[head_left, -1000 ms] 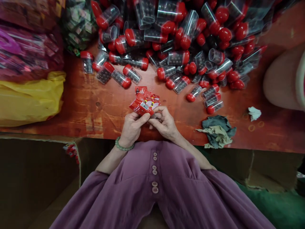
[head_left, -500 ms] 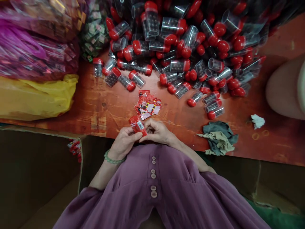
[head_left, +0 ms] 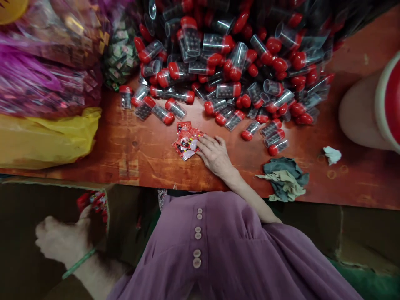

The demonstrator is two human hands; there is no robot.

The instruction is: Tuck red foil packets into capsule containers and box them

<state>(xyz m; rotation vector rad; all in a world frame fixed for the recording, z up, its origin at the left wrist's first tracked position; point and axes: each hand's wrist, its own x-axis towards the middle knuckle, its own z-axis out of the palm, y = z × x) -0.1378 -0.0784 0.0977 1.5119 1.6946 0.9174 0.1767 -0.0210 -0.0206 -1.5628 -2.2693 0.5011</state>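
Observation:
My left hand [head_left: 64,239], blurred and with a green bracelet at the wrist, is over the cardboard box at the lower left. Its fingers are apart, and a red packet [head_left: 83,201] is just beyond the thumb, seemingly out of its grip. Several red packets [head_left: 100,204] lie against the box's inner side. On the table, my right hand [head_left: 214,153] rests its fingertips on the right edge of a small pile of printed red packets [head_left: 187,139]. Those fingers are bent and close together, pressed on a packet.
Clear tubes with red caps [head_left: 229,89] are heaped across the back of the red table [head_left: 150,146]. Filled bags, one yellow [head_left: 46,139], stand at left. Crumpled cloths [head_left: 286,179], a white scrap [head_left: 332,154] and a pale bucket [head_left: 359,112] are at right.
Both hands were together at the table edge around a red packet. My left hand has swung left to the box, and my right hand has reached forward to the pile.

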